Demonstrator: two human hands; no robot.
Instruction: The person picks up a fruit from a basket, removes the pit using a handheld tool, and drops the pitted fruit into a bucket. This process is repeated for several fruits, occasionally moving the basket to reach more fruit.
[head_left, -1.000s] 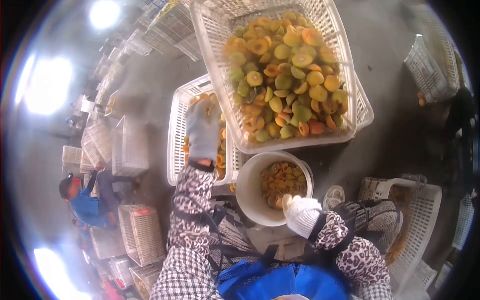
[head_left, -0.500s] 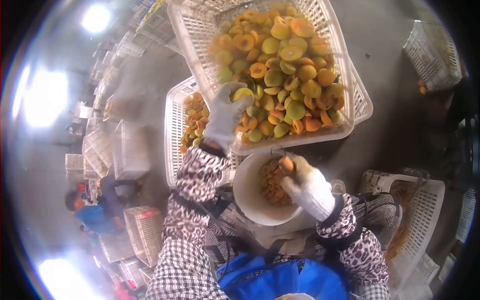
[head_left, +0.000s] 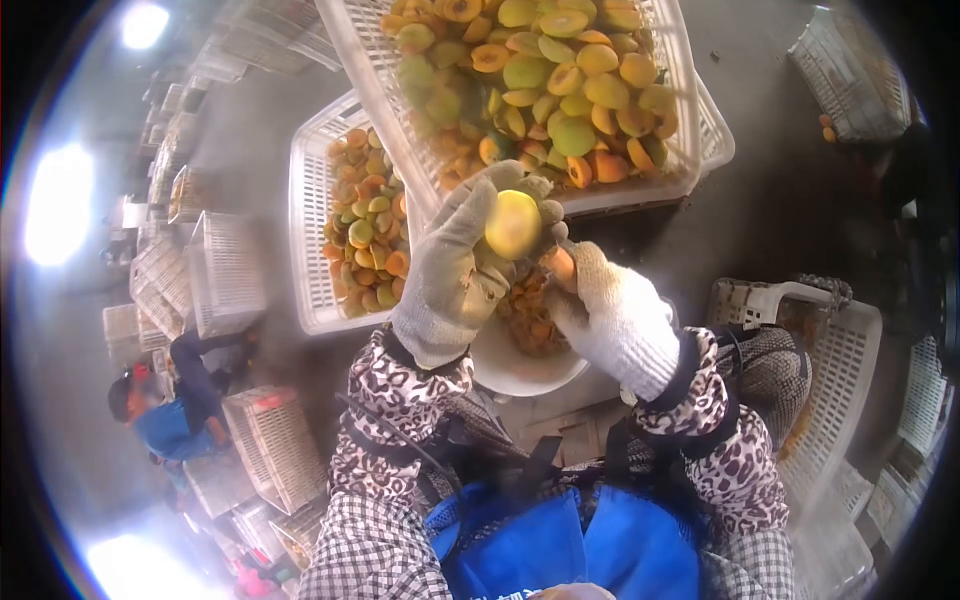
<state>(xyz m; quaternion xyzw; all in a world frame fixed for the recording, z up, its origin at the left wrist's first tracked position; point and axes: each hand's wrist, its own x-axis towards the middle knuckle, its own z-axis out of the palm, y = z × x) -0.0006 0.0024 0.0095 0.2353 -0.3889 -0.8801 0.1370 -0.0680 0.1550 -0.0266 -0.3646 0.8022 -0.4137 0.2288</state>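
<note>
1. Knitted gloves: matt, rough cloth.
2. Fruit half: smooth skin, faintly glossy.
3. Bucket: smooth plastic.
4. Upper fruit crate: perforated plastic, with a dull sheen.
5. Leopard-print sleeve covers: soft, matt cloth.
6. Apron: smooth, slightly shiny, cloth or plastic unclear.
7. Floor: hard, smooth-looking, matt.

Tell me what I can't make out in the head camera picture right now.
In the head view:
Orange-brown thing in the right hand: partly covered by the glove; I can't tell what it is.
Yellow fruit: its underside is hidden by the left hand.
White bucket: far rim largely hidden by the hands.
Large crate: far end cut off by the top edge.
Person in blue: hands too small and blurred.
</note>
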